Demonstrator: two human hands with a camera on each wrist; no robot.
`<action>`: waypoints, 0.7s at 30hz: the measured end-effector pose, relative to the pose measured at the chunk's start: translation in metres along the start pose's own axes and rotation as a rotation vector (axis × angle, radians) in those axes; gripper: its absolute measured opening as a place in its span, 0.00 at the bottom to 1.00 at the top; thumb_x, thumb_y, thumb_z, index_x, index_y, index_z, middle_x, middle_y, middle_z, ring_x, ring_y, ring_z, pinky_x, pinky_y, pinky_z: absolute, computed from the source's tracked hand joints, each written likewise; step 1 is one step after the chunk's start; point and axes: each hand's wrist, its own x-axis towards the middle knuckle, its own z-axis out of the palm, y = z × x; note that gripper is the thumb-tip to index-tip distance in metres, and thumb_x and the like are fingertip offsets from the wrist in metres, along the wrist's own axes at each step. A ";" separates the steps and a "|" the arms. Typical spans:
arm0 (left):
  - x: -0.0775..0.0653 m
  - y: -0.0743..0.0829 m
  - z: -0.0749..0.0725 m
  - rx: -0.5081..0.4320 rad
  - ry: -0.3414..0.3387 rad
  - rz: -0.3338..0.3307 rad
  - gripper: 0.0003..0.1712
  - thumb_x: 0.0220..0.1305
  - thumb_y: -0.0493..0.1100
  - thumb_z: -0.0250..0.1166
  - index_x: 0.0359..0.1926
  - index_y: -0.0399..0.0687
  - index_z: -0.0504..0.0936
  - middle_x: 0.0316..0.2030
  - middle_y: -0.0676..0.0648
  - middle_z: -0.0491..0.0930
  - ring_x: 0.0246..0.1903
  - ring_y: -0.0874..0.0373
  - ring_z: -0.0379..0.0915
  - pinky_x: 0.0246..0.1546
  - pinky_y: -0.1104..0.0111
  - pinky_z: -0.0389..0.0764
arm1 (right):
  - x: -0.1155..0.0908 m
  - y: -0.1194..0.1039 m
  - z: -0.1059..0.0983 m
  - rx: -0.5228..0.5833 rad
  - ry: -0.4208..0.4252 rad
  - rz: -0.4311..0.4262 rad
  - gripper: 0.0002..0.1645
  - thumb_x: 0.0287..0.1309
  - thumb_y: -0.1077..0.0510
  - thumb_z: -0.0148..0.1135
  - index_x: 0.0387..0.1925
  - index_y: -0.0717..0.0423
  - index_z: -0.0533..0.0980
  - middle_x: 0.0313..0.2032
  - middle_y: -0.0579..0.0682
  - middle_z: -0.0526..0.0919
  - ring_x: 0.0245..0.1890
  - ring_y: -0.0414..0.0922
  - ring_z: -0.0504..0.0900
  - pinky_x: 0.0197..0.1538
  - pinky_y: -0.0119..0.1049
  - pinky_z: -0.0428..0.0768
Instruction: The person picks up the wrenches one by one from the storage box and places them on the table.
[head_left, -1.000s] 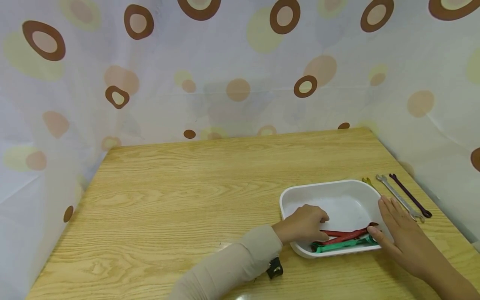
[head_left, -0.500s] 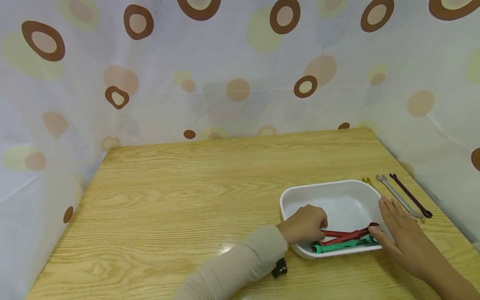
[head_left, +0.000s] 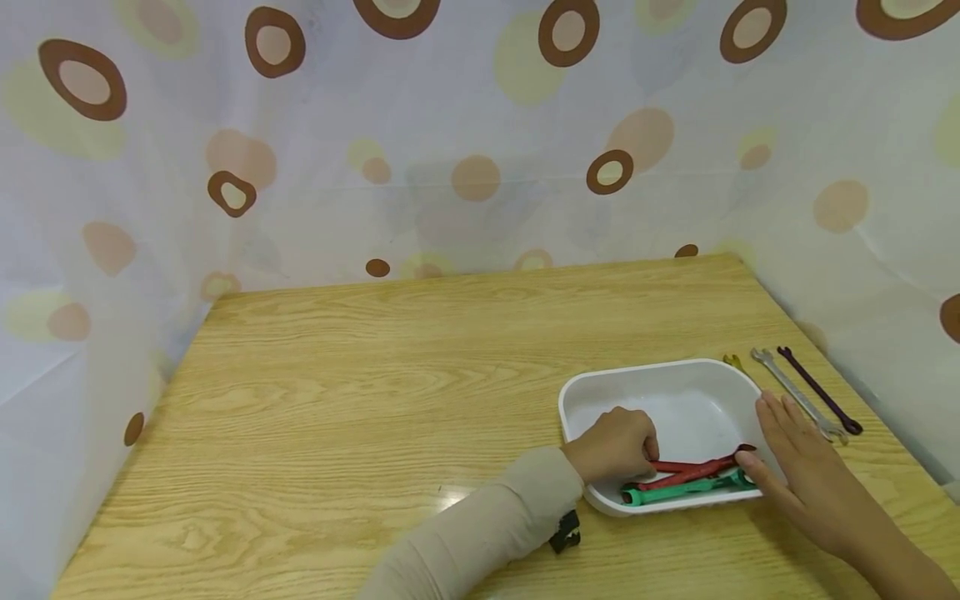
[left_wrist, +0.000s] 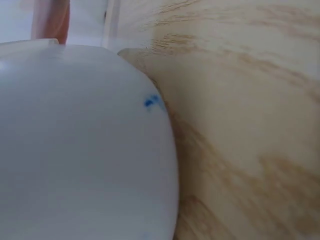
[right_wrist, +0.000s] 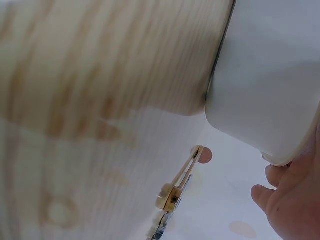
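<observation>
A white plastic bin (head_left: 690,417) stands at the table's right side. Along its near wall lie two crossed red wrenches (head_left: 701,472) and a green wrench (head_left: 675,493). My left hand (head_left: 615,442) reaches in over the left rim. Its thumb and forefinger pinch the left end of one red wrench; the other fingers are curled out of sight. My right hand (head_left: 806,483) rests on the bin's right rim with straight fingers, its thumb over the inside. The left wrist view has mostly the bin's outer wall (left_wrist: 85,140); in the right wrist view my right fingers (right_wrist: 290,195) touch its rim.
Right of the bin, a yellow wrench (head_left: 735,362), a silver wrench (head_left: 795,392) and a dark purple wrench (head_left: 821,392) lie on the wood-grain table (head_left: 337,417). A small black object (head_left: 566,533) is partly behind the left sleeve. A patterned curtain (head_left: 480,225) surrounds the table.
My left hand has shifted slightly right, and its thumb and forefinger have closed on the red wrench's end. The right hand and the bin have stayed in place.
</observation>
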 end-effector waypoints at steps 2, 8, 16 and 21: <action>0.000 0.001 0.000 0.002 -0.007 -0.007 0.04 0.52 0.43 0.74 0.26 0.56 0.86 0.21 0.63 0.77 0.24 0.72 0.68 0.25 0.82 0.66 | 0.000 0.000 0.001 -0.003 0.003 -0.003 0.43 0.70 0.54 0.50 0.72 0.70 0.42 0.74 0.62 0.37 0.74 0.52 0.27 0.71 0.44 0.25; -0.001 0.002 -0.001 0.053 -0.041 0.003 0.03 0.55 0.45 0.72 0.28 0.56 0.85 0.22 0.63 0.76 0.23 0.71 0.68 0.24 0.81 0.66 | 0.000 0.001 0.001 -0.004 0.002 -0.003 0.42 0.70 0.54 0.50 0.72 0.70 0.42 0.74 0.62 0.37 0.74 0.52 0.27 0.71 0.45 0.24; 0.000 0.004 0.002 0.143 -0.081 0.028 0.01 0.59 0.45 0.67 0.33 0.57 0.84 0.23 0.62 0.75 0.22 0.70 0.67 0.21 0.79 0.67 | 0.000 0.000 0.000 0.001 -0.009 0.000 0.43 0.70 0.54 0.50 0.72 0.72 0.42 0.74 0.61 0.35 0.73 0.51 0.25 0.71 0.44 0.23; 0.001 0.005 0.004 0.220 -0.111 0.039 0.04 0.60 0.46 0.65 0.30 0.56 0.83 0.22 0.61 0.75 0.21 0.68 0.66 0.18 0.77 0.67 | 0.001 0.000 0.001 -0.001 -0.007 0.003 0.43 0.70 0.54 0.50 0.72 0.71 0.42 0.74 0.61 0.35 0.74 0.51 0.25 0.71 0.44 0.23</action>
